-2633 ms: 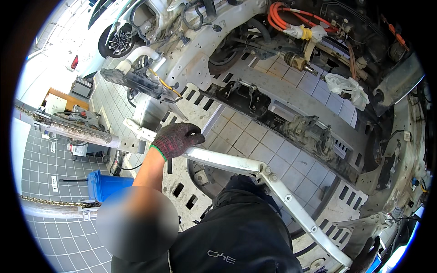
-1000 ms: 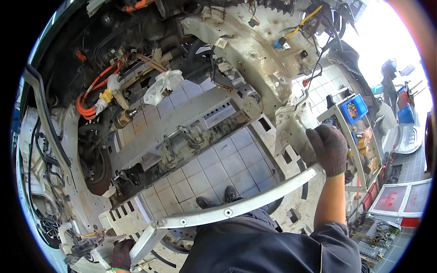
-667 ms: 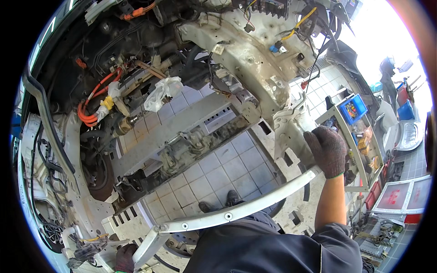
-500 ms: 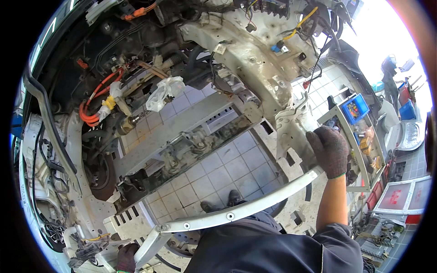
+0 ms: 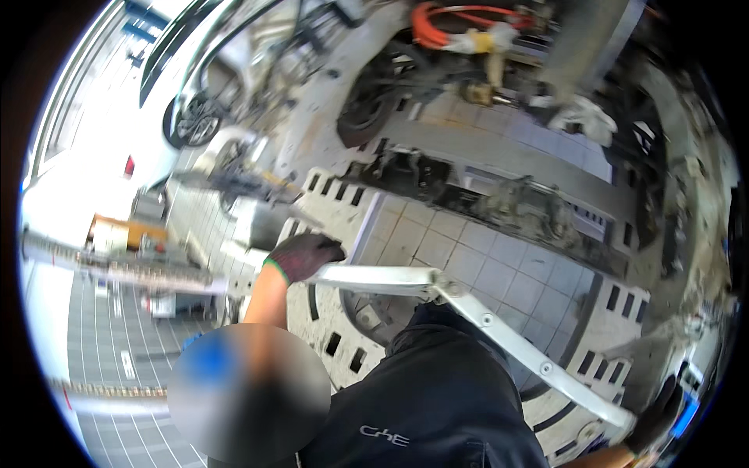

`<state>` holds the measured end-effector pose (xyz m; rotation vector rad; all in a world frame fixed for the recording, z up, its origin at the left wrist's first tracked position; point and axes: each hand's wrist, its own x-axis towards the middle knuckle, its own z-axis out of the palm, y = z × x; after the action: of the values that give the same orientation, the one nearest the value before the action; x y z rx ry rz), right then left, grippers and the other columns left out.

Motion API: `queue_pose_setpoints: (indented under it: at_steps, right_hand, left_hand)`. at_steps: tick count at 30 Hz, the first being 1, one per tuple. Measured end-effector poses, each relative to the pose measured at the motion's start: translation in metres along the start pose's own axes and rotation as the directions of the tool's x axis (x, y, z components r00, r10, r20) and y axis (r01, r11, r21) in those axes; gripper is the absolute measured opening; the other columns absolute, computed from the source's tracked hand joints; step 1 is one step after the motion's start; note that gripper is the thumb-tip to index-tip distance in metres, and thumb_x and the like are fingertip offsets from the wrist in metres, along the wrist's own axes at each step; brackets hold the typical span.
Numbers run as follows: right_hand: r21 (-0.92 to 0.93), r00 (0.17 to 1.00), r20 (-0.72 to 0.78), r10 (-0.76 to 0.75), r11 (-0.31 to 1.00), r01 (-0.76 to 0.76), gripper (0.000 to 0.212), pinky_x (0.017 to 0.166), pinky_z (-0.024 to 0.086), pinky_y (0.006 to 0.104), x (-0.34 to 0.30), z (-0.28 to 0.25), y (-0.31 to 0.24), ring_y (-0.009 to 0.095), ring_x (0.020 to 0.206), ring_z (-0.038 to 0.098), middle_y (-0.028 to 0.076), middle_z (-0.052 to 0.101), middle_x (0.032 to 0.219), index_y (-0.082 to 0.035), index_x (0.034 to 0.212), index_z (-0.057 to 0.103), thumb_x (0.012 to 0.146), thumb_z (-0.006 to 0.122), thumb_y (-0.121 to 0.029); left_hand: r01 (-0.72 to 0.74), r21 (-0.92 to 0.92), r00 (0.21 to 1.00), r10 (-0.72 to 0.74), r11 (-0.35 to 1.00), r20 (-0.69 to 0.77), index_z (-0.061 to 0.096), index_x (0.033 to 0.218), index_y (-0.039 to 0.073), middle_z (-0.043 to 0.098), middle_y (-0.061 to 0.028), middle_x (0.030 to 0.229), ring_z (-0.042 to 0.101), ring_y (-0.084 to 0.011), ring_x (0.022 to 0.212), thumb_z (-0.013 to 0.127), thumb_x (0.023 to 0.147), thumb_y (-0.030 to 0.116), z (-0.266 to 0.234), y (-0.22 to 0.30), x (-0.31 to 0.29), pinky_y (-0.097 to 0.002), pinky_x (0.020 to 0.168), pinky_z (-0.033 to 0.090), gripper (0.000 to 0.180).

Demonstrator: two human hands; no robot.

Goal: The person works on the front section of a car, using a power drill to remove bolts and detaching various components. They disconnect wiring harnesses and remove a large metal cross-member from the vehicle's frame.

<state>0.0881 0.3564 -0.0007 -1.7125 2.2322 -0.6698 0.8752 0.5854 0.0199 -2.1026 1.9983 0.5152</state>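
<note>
A long white metal bar [image 5: 507,337], bent near its left part and dotted with bolt holes, spans in front of my body. My left hand [image 5: 307,256], in a dark knitted glove with a green cuff, is closed on the bar's left end. At the lower right, my right hand [image 5: 655,417], also gloved, is at the other end; its fingers are dim and partly hidden, but they appear wrapped round it. Beyond the bar lies the stripped front of a car, with a grey crossmember [image 5: 511,160] low inside it.
Slotted metal plates [image 5: 331,187] flank the opening over a tiled floor [image 5: 468,249]. Orange cable [image 5: 427,27] and a white plastic bag [image 5: 585,118] hang farther in. Another car's wheel [image 5: 197,123] stands at the far left. A blurred round patch covers the lower left.
My view has swung to the left, so the car's front now sits farther right. Both hands stay at the bar's ends. More of the workshop's left side shows.
</note>
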Motion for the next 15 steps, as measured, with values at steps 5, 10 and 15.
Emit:
queue_pose_setpoints:
  at_steps: [5, 10, 15]
  right_hand:
    - [-0.585, 0.874, 0.029, -0.485, 0.700, 0.408, 0.038, 0.091, 0.061, 0.0357, 0.008, -0.002, 0.004, 0.026, 0.106, 0.076, 0.008, 0.080, 0.117, -0.014, 0.127, 0.078, 0.103, 0.071, -0.043]
    - [-0.112, 0.991, 0.120, -0.067, 0.990, 0.080, 0.054, 0.111, 0.045, 0.0402, 0.015, -0.005, 0.010, 0.035, 0.126, 0.063, 0.023, 0.068, 0.137, 0.005, 0.140, 0.064, 0.114, 0.051, -0.040]
    - [-0.153, 0.988, 0.062, -0.141, 0.977, 0.149, 0.055, 0.112, 0.045, 0.0398, 0.020, -0.005, 0.015, 0.033, 0.127, 0.063, 0.021, 0.068, 0.139, 0.005, 0.141, 0.064, 0.114, 0.051, -0.042]
  left_hand:
    - [0.471, -0.292, 0.881, -0.423, 0.833, 0.212, 0.080, 0.119, 0.018, 0.078, -0.0152, 0.112, 0.074, -0.0350, 0.106, 0.059, 0.101, 0.044, -0.018, 0.018, 0.011, -0.0445, 0.097, 0.055, 0.037]
    - [0.553, -0.316, 0.831, -0.487, 0.771, 0.268, 0.080, 0.118, 0.013, 0.077, -0.0165, 0.118, 0.073, -0.0351, 0.109, 0.063, 0.099, 0.050, -0.035, 0.034, 0.017, -0.0452, 0.100, 0.054, 0.045]
    - [0.525, -0.353, 0.851, -0.465, 0.775, 0.245, 0.080, 0.118, 0.018, 0.078, -0.0140, 0.117, 0.073, -0.0344, 0.107, 0.059, 0.101, 0.048, -0.029, 0.027, 0.014, -0.0450, 0.097, 0.055, 0.040]
